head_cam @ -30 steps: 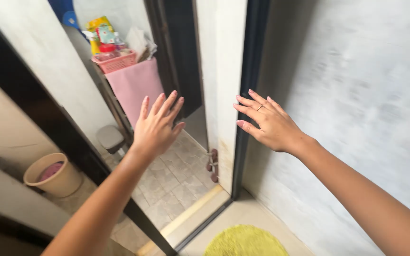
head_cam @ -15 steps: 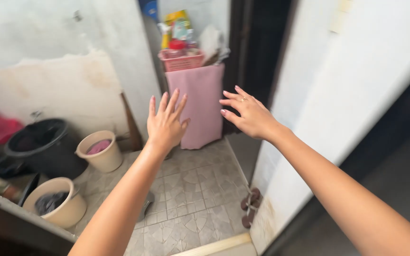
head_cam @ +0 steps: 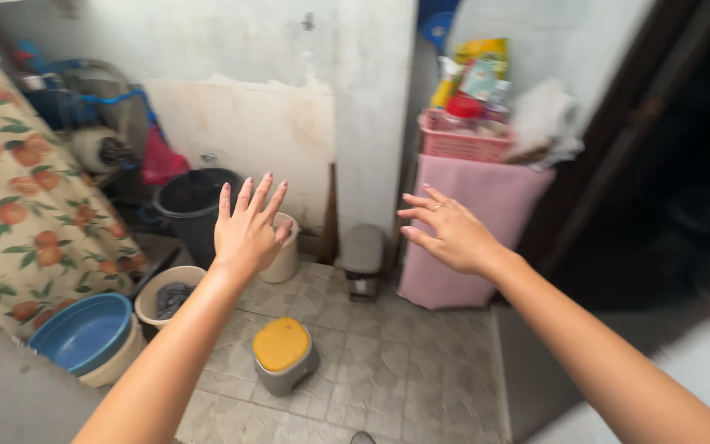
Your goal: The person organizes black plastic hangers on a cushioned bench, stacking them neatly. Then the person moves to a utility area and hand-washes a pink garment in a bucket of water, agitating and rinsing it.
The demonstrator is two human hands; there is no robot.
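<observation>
Both hands are raised with nothing in them: the left hand [head_cam: 246,228] has its grip wide, fingers fanned upward, and the right hand [head_cam: 449,233] has its grip spread too, fingers aimed toward nine o'clock. Neither touches anything. Nearest behind the left hand, at about one o'clock from it, stands a small cream bucket [head_cam: 283,261] against the stained wall [head_cam: 248,123]; it looks like light, stiff plastic, best taken by its rim. Just past the right hand at three o'clock hangs a pink cloth [head_cam: 478,222] over a stand, soft and limp, likely to slip if pulled, topped by a pink basket [head_cam: 463,141] of bottles that could tip. On the tiled floor [head_cam: 388,362] at six o'clock from the left hand sits a low stool with a yellow top [head_cam: 283,353], and a grey pedal bin [head_cam: 363,255] stands between the hands. Open room lies across the tiles toward five o'clock; buckets, a black bin [head_cam: 191,205] and a blue basin [head_cam: 84,333] crowd the nine o'clock side.
</observation>
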